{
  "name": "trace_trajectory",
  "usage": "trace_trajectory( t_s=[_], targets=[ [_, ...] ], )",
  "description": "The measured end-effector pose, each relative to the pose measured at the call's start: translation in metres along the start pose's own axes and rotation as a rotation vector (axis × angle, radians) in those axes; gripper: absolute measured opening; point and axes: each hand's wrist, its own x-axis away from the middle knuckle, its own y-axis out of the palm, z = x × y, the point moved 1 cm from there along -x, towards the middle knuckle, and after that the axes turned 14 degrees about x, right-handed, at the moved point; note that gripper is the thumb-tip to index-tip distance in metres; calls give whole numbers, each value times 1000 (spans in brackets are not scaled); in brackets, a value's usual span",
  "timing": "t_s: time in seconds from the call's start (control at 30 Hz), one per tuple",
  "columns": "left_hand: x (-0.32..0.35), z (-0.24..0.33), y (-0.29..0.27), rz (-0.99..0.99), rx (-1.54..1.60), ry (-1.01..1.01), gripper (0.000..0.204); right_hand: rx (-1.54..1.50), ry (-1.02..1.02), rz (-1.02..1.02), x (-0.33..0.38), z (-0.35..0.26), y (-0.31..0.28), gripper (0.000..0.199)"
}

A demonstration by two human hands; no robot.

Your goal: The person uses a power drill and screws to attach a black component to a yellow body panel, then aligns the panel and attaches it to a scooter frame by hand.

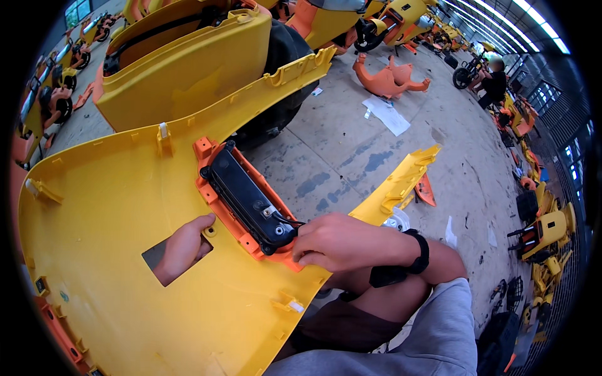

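A large yellow plastic body panel [113,207] lies across my front, its inner side with clips facing up. From beneath, my left hand [185,248] reaches through a rectangular cutout and grips the panel's edge, thumb on top. An orange frame [245,240] sits on the panel's far right part, around a long black lamp-like unit [241,191] with metal screws. My right hand [342,243] is closed at the near end of that unit, touching the orange frame. A thin black cable [287,220] runs toward its curled fingers; what they pinch is hidden.
Beyond the panel stands a yellow scooter body [188,69] with a black wheel. An orange shell part [390,76] and white papers [387,114] lie on the concrete floor [332,156]. Yellow scooter parts [549,229] line the right wall; a person [494,81] sits farther back.
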Motion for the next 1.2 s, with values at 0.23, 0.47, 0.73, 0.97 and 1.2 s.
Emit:
trace_trajectory(
  t_s=[0.23,0.47,0.73,0.97,1.2],
  targets=[
    [-2,-3,9,34,149,-15,16,-22,124,-16,1,-3,-5,20],
    [6,2,2,-22,29,-53,24,5,77,1,0,-4,-1,18],
    [-7,-2,-5,-55,-25,-35,30,-20,29,18,0,-8,-5,16],
    [-22,-5,-19,-121,-51,-53,27,98,-81,17,-3,-1,1,13],
    [-19,-3,-14,-112,-40,-63,24,129,-33,100,0,1,2,13]
  ],
)
